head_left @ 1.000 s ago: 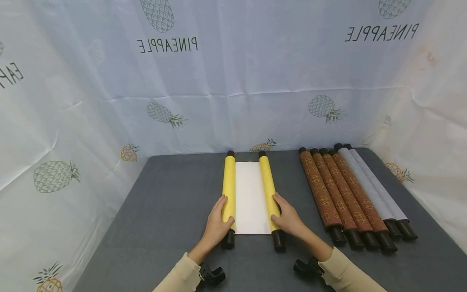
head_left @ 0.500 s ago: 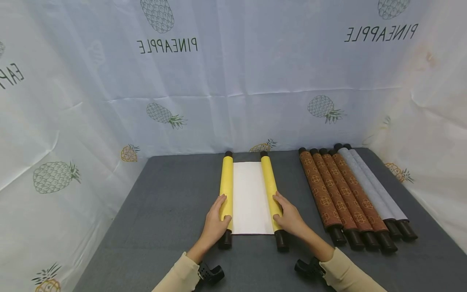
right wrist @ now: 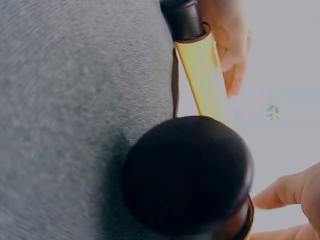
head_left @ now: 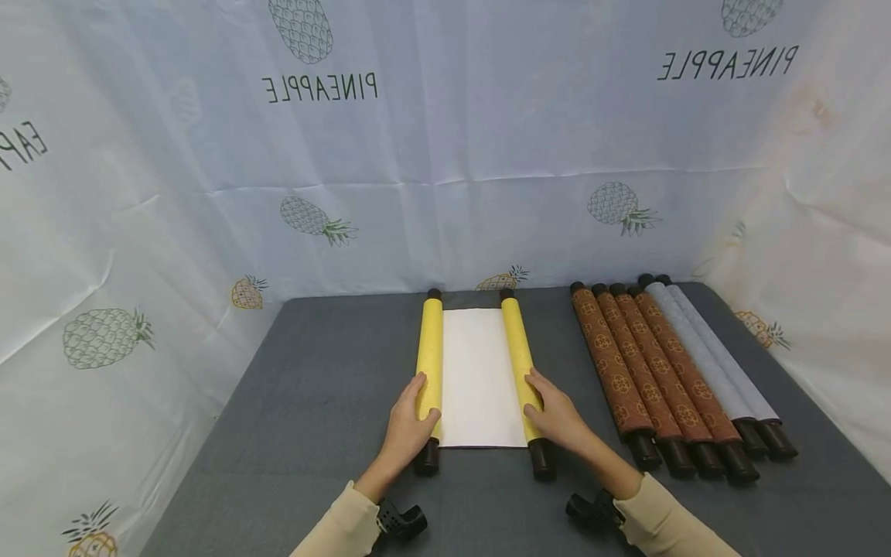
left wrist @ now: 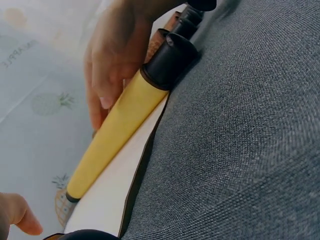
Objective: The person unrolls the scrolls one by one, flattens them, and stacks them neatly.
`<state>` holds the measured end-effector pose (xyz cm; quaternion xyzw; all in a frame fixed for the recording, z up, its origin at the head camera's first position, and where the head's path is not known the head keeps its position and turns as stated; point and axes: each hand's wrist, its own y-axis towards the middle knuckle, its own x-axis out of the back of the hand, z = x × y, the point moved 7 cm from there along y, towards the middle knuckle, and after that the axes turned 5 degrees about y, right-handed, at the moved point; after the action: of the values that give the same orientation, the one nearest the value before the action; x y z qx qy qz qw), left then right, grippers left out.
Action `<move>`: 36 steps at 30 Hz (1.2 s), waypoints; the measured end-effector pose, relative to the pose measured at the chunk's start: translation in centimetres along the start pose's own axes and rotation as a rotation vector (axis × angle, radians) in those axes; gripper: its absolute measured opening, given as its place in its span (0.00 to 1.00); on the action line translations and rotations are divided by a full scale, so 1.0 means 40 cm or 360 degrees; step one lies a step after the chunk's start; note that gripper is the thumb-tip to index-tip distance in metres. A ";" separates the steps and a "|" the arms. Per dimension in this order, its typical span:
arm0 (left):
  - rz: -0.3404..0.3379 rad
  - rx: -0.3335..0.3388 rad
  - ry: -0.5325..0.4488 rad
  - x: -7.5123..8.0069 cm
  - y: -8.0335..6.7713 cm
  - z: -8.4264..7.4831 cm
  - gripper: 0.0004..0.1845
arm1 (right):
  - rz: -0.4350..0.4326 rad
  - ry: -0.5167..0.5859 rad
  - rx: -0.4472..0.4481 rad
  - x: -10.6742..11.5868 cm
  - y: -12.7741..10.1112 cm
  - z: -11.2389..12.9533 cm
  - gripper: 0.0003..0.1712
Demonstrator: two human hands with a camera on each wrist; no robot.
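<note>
While left hand [head_left: 406, 424] and right hand [head_left: 559, 415] grip yellow scroll [head_left: 480, 375], it lies part-open, length seemingly left wound; 4 brown scrolls [head_left: 661, 371], 2 grey scrolls [head_left: 696, 348] nearby, rolled up.

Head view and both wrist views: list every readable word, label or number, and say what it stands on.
"PINEAPPLE", mirrored: pineapple-print curtain, back left.
"PINEAPPLE", mirrored: same curtain, back right.
"EAP", mirrored, cut off at the frame edge: curtain at far left.
Left wrist view: faint lettering on the curtain, too blurred to read surely.
Yellow-backed scroll: no text visible.
</note>
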<state>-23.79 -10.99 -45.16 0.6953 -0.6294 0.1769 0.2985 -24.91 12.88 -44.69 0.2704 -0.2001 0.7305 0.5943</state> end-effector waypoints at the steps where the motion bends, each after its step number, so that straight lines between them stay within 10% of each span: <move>1: -0.0005 0.0005 0.0003 0.000 0.000 0.001 0.32 | -0.0004 -0.0006 -0.0003 -0.001 0.000 -0.001 0.33; 36: -0.0085 0.0103 0.0068 0.036 0.000 0.040 0.37 | -0.0009 -0.0095 -0.0017 0.014 -0.009 -0.024 0.44</move>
<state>-23.76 -13.13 -45.47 0.7172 -0.5980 0.2039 0.2939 -24.79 13.96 -45.11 0.2895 -0.2208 0.7193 0.5916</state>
